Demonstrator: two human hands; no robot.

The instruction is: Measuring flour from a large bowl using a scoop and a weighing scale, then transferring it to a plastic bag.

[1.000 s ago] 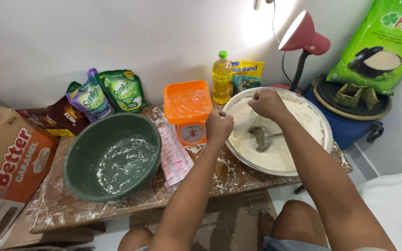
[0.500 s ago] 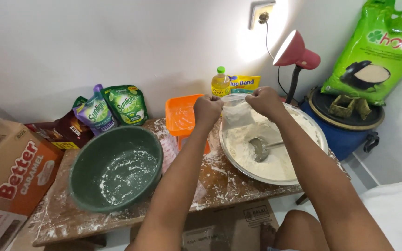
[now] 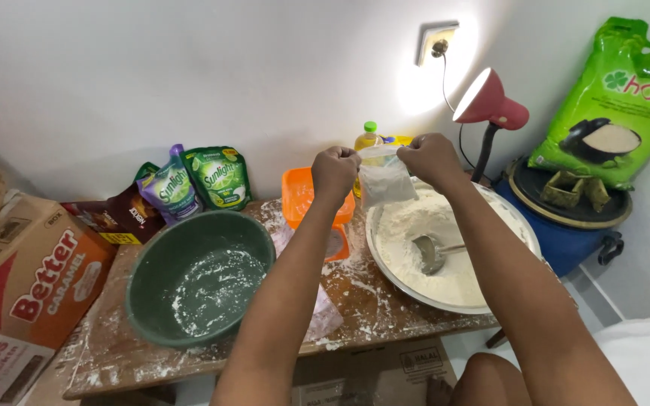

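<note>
- Right now both hands hold a small clear plastic bag point(image 3: 387, 180) by its top, lifted over the near rim of the wide metal basin point(image 3: 524, 239) of white flour point(image 3: 445, 229); the left hand point(image 3: 335, 171) is pinched shut on the left corner of the mouth and the right hand point(image 3: 430, 159) is clamped on the right corner
- The bag hangs between the two fists with flour showing in its lower part; how full it is I cannot tell
- Keeping the bag above the basin looks wise, so any spill falls back into the flour and not onto the dusted wooden desk point(image 3: 370, 301)
- An even pull on both corners should keep the mouth level; tilting to one side would likely tip powder over the edge
- A metal ladle point(image 3: 432, 253) lies in the flour just below the bag, handle to the right, close to the right hand
- The orange kitchen scale point(image 3: 302, 197) stands just behind the left forearm, partly hidden by it, so the elbow should stay clear of it
- The green bowl point(image 3: 201, 274), with a film of flour inside, sits well to the left, apart from the hands
- Gentle, slow handling seems best, since thin plastic held only by its corners can slip from the fingers
</note>
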